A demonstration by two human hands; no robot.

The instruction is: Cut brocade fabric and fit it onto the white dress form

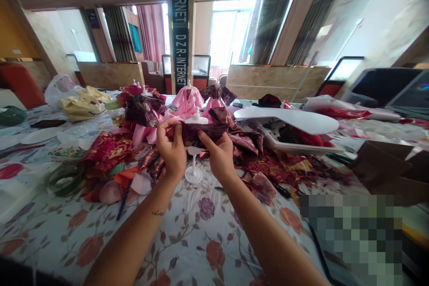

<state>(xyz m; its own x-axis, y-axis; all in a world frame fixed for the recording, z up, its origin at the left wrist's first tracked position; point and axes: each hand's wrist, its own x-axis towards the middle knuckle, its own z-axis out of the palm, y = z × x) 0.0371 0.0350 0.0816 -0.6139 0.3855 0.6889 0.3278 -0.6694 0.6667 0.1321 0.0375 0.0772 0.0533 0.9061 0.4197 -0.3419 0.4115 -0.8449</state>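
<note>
A small white doll mannequin (193, 174) stands upright on a round base at the middle of the table. Across its upper part runs a strip of dark purple fabric (206, 130), with the white neck and shoulders showing above it. My left hand (172, 145) pinches the strip's left end between thumb and fingers. At the right end, my right hand (219, 152) grips the same strip, its thumb on the near side. The fingers behind the cloth are partly hidden. Just behind are dressed mannequins, one in a pink satin dress (187, 100) and another in dark patterned cloth (219, 96).
Red-gold brocade (107, 152) and scraps lie left, near a green tape roll (65, 179) and a blue pen (124, 201). To the right are a white tray (301, 146) under a white board (288, 118), more scraps (263, 187) and a brown box (385, 172). Floral cloth (187, 241) covers the table.
</note>
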